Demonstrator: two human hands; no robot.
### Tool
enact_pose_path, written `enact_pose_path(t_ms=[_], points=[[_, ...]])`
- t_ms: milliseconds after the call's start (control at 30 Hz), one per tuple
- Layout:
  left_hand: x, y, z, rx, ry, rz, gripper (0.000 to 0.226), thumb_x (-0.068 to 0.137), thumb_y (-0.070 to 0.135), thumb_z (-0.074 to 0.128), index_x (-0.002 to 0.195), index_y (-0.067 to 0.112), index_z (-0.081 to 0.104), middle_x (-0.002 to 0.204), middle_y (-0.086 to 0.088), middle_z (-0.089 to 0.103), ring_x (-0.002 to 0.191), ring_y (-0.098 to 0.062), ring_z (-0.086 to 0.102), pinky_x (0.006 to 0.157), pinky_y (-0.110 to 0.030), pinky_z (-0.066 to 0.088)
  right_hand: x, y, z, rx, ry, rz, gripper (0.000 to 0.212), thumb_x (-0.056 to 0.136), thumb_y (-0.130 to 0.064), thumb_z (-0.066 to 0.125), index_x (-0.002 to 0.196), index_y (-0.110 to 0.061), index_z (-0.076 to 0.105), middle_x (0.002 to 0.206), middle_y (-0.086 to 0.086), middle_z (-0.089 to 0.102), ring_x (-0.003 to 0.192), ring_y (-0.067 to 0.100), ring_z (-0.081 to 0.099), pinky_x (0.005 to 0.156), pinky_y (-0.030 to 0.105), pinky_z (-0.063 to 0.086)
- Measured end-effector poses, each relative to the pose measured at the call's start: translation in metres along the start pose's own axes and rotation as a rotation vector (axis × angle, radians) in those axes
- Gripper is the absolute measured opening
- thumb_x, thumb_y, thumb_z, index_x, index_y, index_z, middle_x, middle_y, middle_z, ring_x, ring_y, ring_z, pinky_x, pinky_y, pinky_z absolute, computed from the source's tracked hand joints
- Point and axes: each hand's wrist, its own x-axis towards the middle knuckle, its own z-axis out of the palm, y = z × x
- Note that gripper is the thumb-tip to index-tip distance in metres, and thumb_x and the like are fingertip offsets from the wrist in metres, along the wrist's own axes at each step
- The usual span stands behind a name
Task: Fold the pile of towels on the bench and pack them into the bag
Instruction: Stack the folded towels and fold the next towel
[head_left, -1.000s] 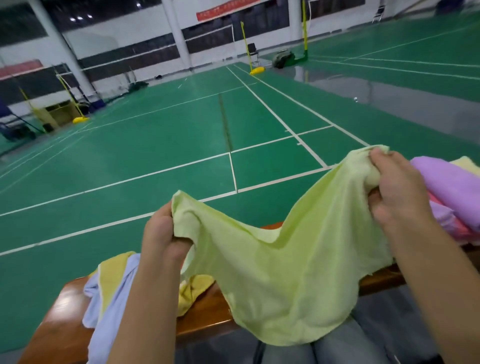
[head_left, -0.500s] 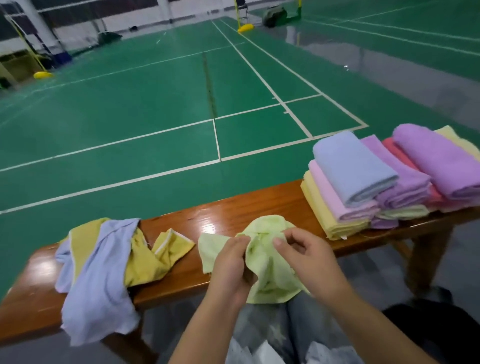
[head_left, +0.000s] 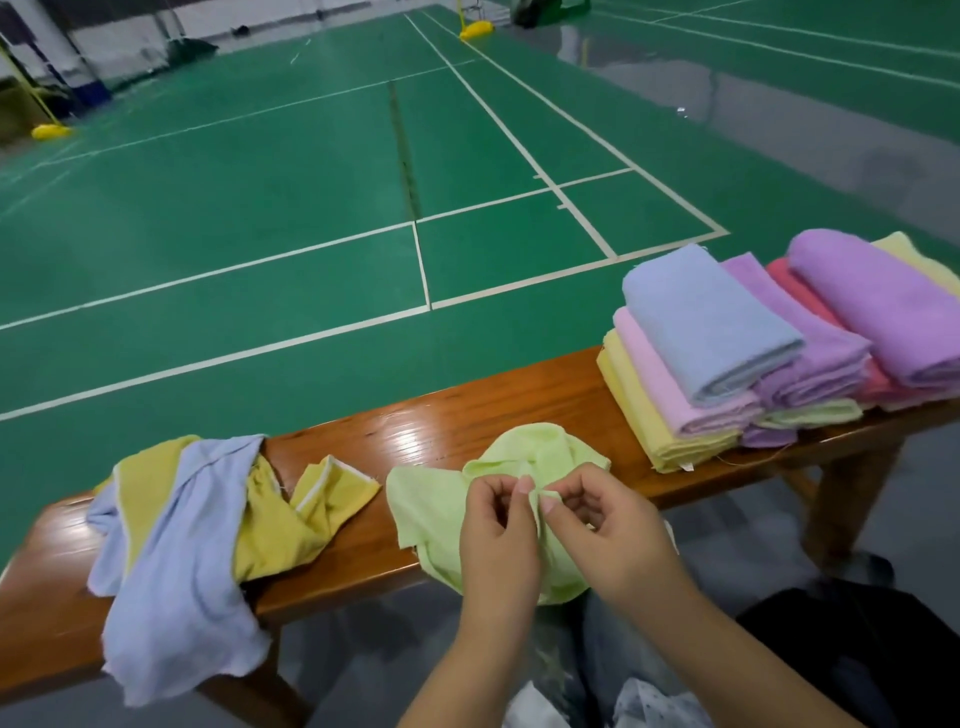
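A crumpled light green towel lies on the front edge of the wooden bench and hangs partly over it. My left hand and my right hand meet above it, each pinching a bit of its edge between thumb and fingertips. To the left sits an unfolded heap: a pale blue towel draped over a yellow towel. On the bench's right end stand folded towels in blue, pink, yellow, purple and red stacks.
A dark bag sits on the floor at the lower right, beside my knees. Beyond the bench stretches a green badminton court with white lines. A bench leg stands at the right.
One second ago I held the green towel spread wide in the air. It has come down onto the bench, bunched up, and my hands have closed together at one edge.
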Motion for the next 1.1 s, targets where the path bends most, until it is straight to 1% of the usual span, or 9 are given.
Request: enact_pose_path(t_ms=[167, 333, 467, 567, 733, 833, 900, 1000, 1100], points=[[0.004, -0.002, 0.0, 0.143, 0.041, 0.121, 0.01, 0.098, 0.022, 0.051, 0.089, 0.018, 0.053, 0.084, 0.001, 0.059, 0.072, -0.006, 0.055, 0.066, -0.017, 0.048, 0.001, 0.002, 0.004, 0.01, -0.023, 0.045, 0.01, 0.089, -0.027, 0.063, 0.08, -0.022, 0.064, 0.074, -0.005, 0.068, 0.074, 0.009, 0.064, 0.067, 0.026, 0.055], [0.005, -0.01, -0.003, 0.18, 0.035, 0.156, 0.009, 0.098, 0.023, 0.051, 0.09, 0.019, 0.053, 0.083, 0.002, 0.06, 0.076, -0.011, 0.058, 0.065, -0.018, 0.049, 0.005, 0.0, 0.006, 0.032, -0.098, 0.12, 0.015, 0.079, -0.029, 0.075, 0.084, -0.024, 0.062, 0.077, -0.01, 0.068, 0.075, -0.001, 0.064, 0.065, 0.013, 0.05], [0.012, -0.017, -0.018, 0.265, -0.205, 0.01, 0.013, 0.097, 0.02, 0.052, 0.088, 0.013, 0.058, 0.073, 0.005, 0.058, 0.064, -0.005, 0.051, 0.06, -0.019, 0.044, 0.012, 0.015, -0.005, 0.12, -0.246, 0.239, 0.009, 0.083, -0.011, 0.071, 0.085, -0.008, 0.062, 0.067, 0.003, 0.062, 0.062, 0.012, 0.058, 0.062, 0.027, 0.052], [0.03, -0.013, -0.035, 0.454, -0.331, 0.023, 0.016, 0.097, 0.023, 0.053, 0.085, 0.016, 0.062, 0.072, 0.003, 0.063, 0.066, -0.01, 0.06, 0.065, -0.028, 0.054, 0.008, 0.028, -0.013, 0.092, -0.275, 0.267, 0.006, 0.086, -0.005, 0.064, 0.082, -0.008, 0.061, 0.066, 0.005, 0.06, 0.062, 0.009, 0.058, 0.061, 0.028, 0.056], [0.096, -0.007, -0.037, 0.772, -0.089, 0.218, 0.01, 0.096, 0.027, 0.054, 0.099, 0.02, 0.06, 0.094, 0.004, 0.064, 0.085, -0.015, 0.061, 0.066, -0.023, 0.046, 0.0, 0.034, -0.018, 0.034, -0.345, 0.284, 0.007, 0.086, -0.002, 0.059, 0.082, -0.008, 0.058, 0.067, 0.008, 0.053, 0.06, 0.008, 0.052, 0.057, 0.02, 0.051], [0.134, -0.017, -0.024, 0.943, -0.237, 0.195, 0.033, 0.095, 0.03, 0.058, 0.124, 0.015, 0.06, 0.121, -0.001, 0.06, 0.107, -0.019, 0.058, 0.084, -0.027, 0.045, 0.0, 0.033, -0.023, 0.022, -0.37, 0.254, 0.009, 0.085, -0.002, 0.058, 0.083, -0.011, 0.058, 0.068, 0.009, 0.052, 0.062, 0.009, 0.051, 0.058, 0.02, 0.051], [0.145, -0.024, -0.015, 1.063, -0.32, 0.209, 0.034, 0.094, 0.031, 0.059, 0.126, 0.019, 0.06, 0.128, 0.0, 0.059, 0.114, -0.02, 0.056, 0.088, -0.027, 0.043, 0.0, 0.033, -0.028, 0.023, -0.357, 0.233, 0.011, 0.085, -0.002, 0.058, 0.083, -0.012, 0.058, 0.067, 0.007, 0.051, 0.063, 0.01, 0.05, 0.059, 0.022, 0.051], [0.15, -0.034, -0.002, 1.19, -0.355, 0.264, 0.029, 0.092, 0.031, 0.06, 0.12, 0.025, 0.064, 0.123, 0.0, 0.058, 0.11, -0.02, 0.055, 0.086, -0.029, 0.047, -0.002, 0.036, -0.038, 0.004, -0.319, 0.212, 0.011, 0.085, -0.003, 0.058, 0.083, -0.013, 0.058, 0.066, 0.004, 0.052, 0.062, 0.01, 0.049, 0.058, 0.022, 0.047], [0.151, -0.034, 0.001, 1.244, -0.351, 0.25, 0.025, 0.091, 0.031, 0.063, 0.114, 0.024, 0.067, 0.114, 0.001, 0.059, 0.095, -0.018, 0.056, 0.073, -0.027, 0.046, -0.004, 0.041, -0.047, -0.023, -0.299, 0.213, 0.009, 0.084, -0.008, 0.06, 0.083, -0.017, 0.059, 0.066, -0.001, 0.054, 0.063, 0.008, 0.048, 0.057, 0.02, 0.04]])
